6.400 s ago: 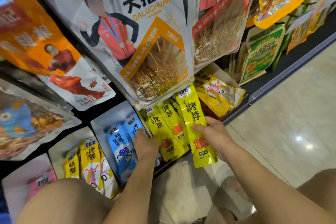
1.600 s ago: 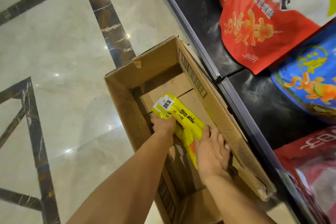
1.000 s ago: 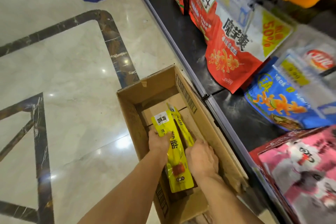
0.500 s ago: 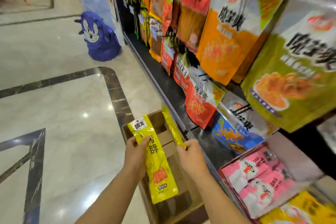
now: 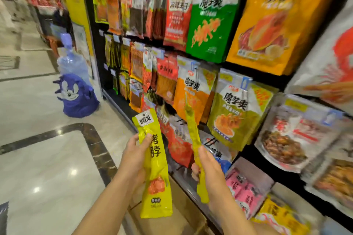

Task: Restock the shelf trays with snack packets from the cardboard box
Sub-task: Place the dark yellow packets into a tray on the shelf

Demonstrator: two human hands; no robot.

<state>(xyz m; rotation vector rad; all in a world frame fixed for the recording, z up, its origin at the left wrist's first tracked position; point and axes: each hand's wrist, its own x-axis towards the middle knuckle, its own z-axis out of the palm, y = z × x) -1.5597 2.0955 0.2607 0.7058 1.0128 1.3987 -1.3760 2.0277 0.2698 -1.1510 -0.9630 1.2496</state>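
Shelf rack [image 5: 210, 59], black, hung full of large snack bags. Marble floor [image 5: 47, 158], pale with dark bands. Water bottle [image 5: 76, 97] in a blue cartoon cover, standing by the rack's far end. Cardboard box [image 5: 191, 221] on the floor, partly hidden behind the forearms. Tray [image 5: 252, 168], low on the rack, holding pink packets [image 5: 240, 187]. Two yellow packets held upright before the rack: left hand [image 5: 133, 158] grips the face-on packet [image 5: 154, 168], right hand [image 5: 208, 170] grips the edge-on packet [image 5: 193, 129].
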